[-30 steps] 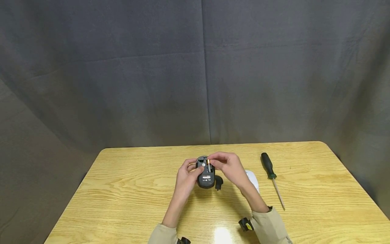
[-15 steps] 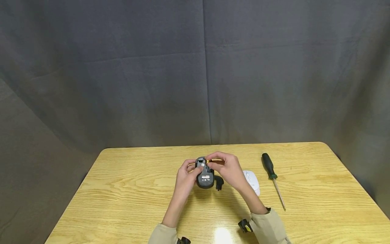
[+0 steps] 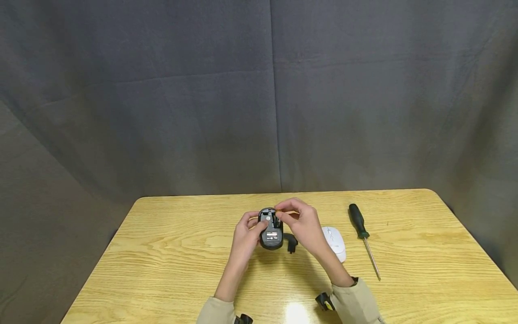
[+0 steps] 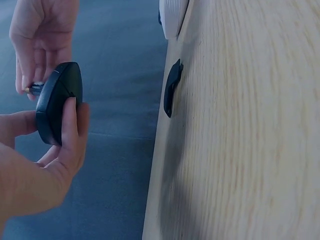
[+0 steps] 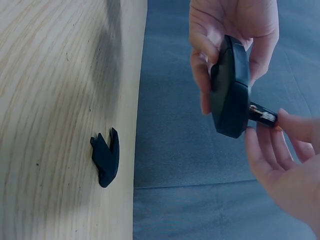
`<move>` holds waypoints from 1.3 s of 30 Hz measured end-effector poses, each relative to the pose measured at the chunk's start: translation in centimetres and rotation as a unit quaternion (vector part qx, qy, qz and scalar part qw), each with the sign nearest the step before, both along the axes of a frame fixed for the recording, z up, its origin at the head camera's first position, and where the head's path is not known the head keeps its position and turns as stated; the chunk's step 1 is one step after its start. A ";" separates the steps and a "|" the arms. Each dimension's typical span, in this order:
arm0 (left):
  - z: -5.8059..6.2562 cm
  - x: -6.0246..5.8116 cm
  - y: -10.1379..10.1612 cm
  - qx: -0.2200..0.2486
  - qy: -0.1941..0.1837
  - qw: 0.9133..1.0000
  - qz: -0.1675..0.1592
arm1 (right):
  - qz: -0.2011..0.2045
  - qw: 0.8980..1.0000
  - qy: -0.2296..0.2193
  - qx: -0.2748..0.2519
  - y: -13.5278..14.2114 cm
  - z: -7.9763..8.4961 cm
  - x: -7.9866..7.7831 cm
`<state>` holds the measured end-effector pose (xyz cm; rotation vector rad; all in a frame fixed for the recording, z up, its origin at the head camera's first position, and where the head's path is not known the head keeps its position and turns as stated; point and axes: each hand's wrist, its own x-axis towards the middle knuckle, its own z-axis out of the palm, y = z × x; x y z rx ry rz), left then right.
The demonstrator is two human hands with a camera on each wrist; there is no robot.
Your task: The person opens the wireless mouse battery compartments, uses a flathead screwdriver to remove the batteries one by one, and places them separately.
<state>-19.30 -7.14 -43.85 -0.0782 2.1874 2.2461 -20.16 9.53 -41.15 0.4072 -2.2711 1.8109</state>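
Observation:
My left hand (image 3: 245, 231) grips a black computer mouse (image 3: 271, 240) above the table, its labelled underside and battery slot facing up. The thumb lies across the underside, the other fingers round the far side and edge. My right hand (image 3: 302, 222) pinches a battery (image 5: 263, 114) by its copper-coloured end. In the right wrist view the battery sticks out from the mouse's underside at an angle, its other end at the slot. A curved black battery cover (image 3: 291, 242) lies on the table just right of the mouse; the right wrist view shows its notched shape.
On the wooden table (image 3: 182, 252), a white mouse (image 3: 334, 243) sits beside my right forearm. Farther right lies a screwdriver (image 3: 357, 220) with a black and green handle, its shaft pointing toward the near edge. A grey curtain (image 3: 202, 112) hangs behind the table.
The battery, lying along the slot a second ago, now stands tilted up out of it in my right fingers. My right hand has risen slightly; the left keeps its grip on the mouse.

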 end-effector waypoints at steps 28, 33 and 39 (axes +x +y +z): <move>-0.5 -0.4 -0.9 -0.049 0.014 0.998 0.024 | 0.015 0.981 -0.152 -0.119 0.9 -1.8 -1.6; -1.0 -0.6 -1.3 -0.075 0.014 0.997 0.019 | 0.015 0.977 -0.180 -0.117 0.9 -2.0 -1.6; -1.5 -0.8 -1.7 -0.093 0.011 0.996 0.007 | 0.039 0.979 -0.193 -0.045 0.7 -2.2 -1.4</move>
